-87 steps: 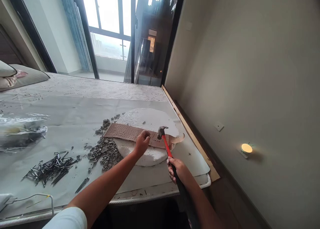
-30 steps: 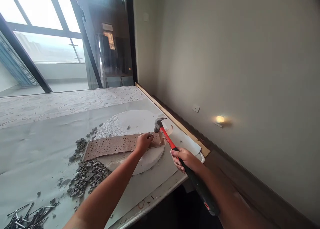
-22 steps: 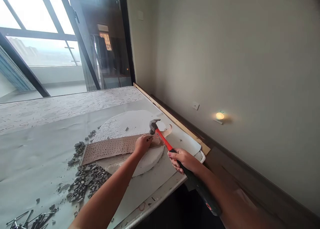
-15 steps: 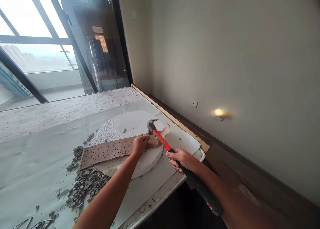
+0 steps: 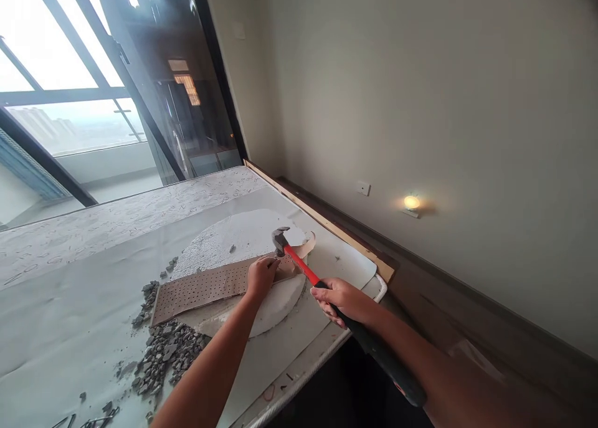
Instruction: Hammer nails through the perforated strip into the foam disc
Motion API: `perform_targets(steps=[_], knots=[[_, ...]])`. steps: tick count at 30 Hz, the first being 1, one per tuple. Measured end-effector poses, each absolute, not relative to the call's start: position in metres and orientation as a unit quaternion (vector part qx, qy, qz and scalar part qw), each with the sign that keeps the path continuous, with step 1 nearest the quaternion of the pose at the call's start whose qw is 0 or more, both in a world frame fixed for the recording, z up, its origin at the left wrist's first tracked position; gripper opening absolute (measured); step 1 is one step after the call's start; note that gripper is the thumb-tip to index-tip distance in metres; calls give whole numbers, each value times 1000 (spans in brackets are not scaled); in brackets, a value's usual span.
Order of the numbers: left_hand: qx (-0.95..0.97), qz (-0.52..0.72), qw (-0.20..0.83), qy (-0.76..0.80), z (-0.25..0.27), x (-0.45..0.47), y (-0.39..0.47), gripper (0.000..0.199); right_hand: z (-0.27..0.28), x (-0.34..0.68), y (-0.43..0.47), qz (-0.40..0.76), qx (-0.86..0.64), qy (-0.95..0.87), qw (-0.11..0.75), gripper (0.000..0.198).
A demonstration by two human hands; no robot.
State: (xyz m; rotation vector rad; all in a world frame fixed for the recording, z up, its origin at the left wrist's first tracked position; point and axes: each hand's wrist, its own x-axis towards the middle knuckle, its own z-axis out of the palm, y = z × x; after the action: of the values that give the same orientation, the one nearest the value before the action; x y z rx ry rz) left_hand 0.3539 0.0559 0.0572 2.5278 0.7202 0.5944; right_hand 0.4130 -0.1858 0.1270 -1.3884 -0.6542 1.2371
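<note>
- Right hand (image 5: pixel 341 301) grips the hammer (image 5: pixel 303 266), fingers wrapped round, grey head near the left hand (image 5: pixel 260 278)!
- Over the strip (image 5: pixel 203 289), left fingertips pinched; can't tell on what, if anything.
- Strip's across the disc (image 5: pixel 233 232), gravel (image 5: pixel 172 351) beside.

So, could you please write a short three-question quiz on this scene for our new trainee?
1. Multiple choice: what color is most of the claw hammer handle visible between its head and the right grip?
a) blue
b) red
c) yellow

2. True or false: all the gray stones lie on top of the white slab.

3. Fill in the blank: the left grip is at the brown strip, which lies across a white slab whose outline is ____.

Key:
1. b
2. False; most of them are heaped beside it.
3. round
</note>
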Motion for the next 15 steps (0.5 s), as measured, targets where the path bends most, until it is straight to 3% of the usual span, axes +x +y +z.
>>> perform_targets(steps=[12, 15], knots=[[920, 209, 174, 282, 55, 354, 53, 33, 151, 397, -174, 510, -635, -252, 523, 28], [923, 200, 182, 272, 55, 353, 53, 31, 150, 398, -174, 506, -606, -268, 552, 25]])
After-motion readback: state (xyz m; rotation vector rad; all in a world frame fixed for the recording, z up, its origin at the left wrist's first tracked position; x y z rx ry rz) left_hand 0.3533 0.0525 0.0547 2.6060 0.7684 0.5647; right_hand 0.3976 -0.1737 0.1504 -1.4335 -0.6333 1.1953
